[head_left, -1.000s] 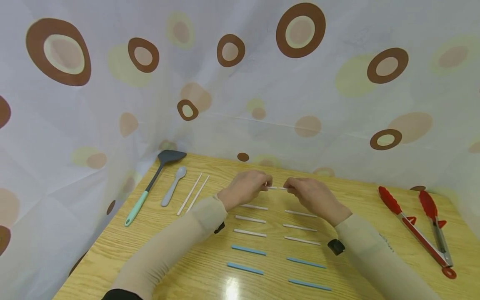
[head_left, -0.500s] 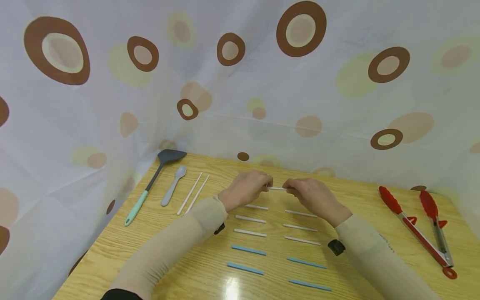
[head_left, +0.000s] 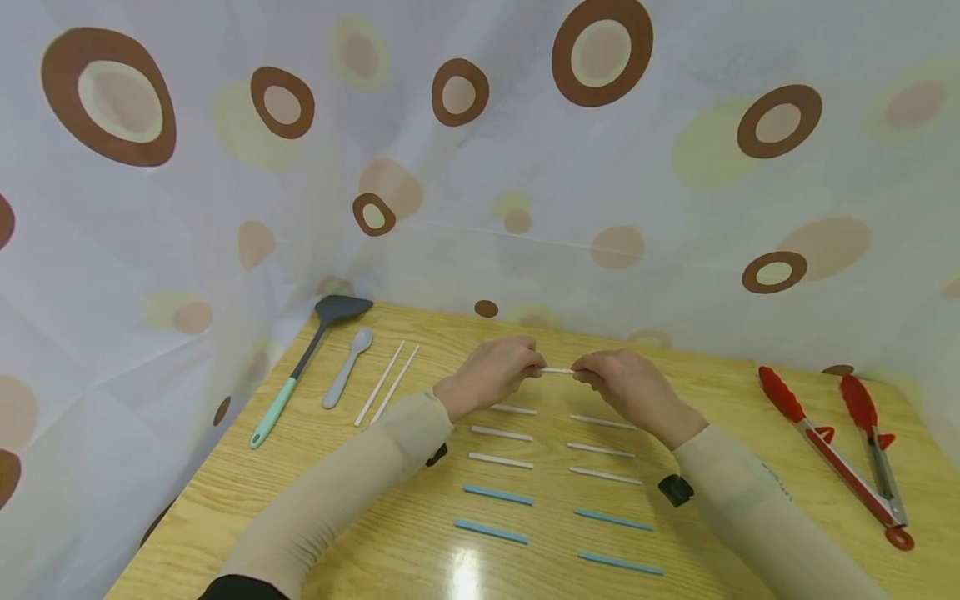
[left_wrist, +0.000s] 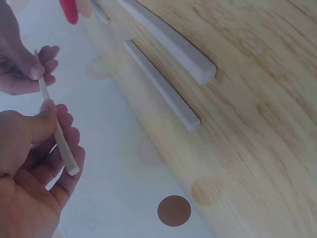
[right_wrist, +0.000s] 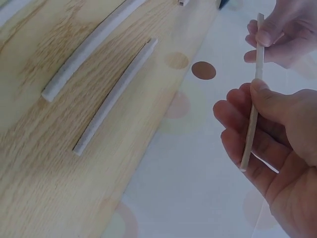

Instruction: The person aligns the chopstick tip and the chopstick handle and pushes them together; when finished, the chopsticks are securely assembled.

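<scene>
While the left hand (head_left: 491, 375) and right hand (head_left: 630, 387) pinch one white stick (head_left: 557, 371), four blue sticks (head_left: 498, 495) lie apart.

Site type: a screened tabletop station of staged appearance; the wider premises, whether home, lab or studio, cannot be determined. Indicators are as follows: a wood-grain table (head_left: 552, 467) stands against a pale sheet (head_left: 525, 167) printed with brown, peach and yellow-green ovals; the sheet rises at the rear and at both sides, forming a booth-like enclosure; sticks (head_left: 501, 433) lie on the table in two ordered columns; a turner (head_left: 307, 354), a spoon (head_left: 342, 379) and red-tipped tongs (head_left: 847, 473) lie toward the table's sides; these are kitchen utensils, but do not alone establish a kitchen.
</scene>
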The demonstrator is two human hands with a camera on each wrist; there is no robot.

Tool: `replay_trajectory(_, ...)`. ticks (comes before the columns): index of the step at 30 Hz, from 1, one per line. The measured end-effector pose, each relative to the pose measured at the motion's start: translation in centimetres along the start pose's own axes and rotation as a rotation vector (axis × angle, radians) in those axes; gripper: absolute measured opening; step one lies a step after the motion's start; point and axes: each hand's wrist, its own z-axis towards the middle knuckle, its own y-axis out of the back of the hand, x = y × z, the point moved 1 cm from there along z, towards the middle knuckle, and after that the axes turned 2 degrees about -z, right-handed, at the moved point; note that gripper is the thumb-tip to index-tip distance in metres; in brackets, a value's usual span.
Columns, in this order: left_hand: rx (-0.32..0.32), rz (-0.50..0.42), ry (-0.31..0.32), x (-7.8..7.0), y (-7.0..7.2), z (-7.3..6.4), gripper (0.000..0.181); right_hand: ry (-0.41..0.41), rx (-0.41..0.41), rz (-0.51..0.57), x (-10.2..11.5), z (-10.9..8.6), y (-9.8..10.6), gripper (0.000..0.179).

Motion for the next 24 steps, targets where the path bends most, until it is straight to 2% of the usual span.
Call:
replay_trajectory(7,-0.026,-0.012,-0.041,0.09,0.04,0.11,0.019,0.081,-0.048,0.013,-0.26,0.03,0.14,0.011)
replay_trajectory(14,-0.051,-0.085,-0.072,0.13,0.15,-0.15,0.018,0.159,-0.070,0.030,0.16,-0.05,0.15,0.024)
replay_trajectory(18,-0.087,-0.105,-0.091,0.04,0.20,-0.24,0.018,0.168,-0.088,0.026,0.46,-0.10,0.10,0.023)
replay_trajectory(24,-0.123,-0.076,-0.125,-0.30,0.07,-0.33,0.015,0.182,-0.133,0.018,0.59,-0.36,-0.16,0.022)
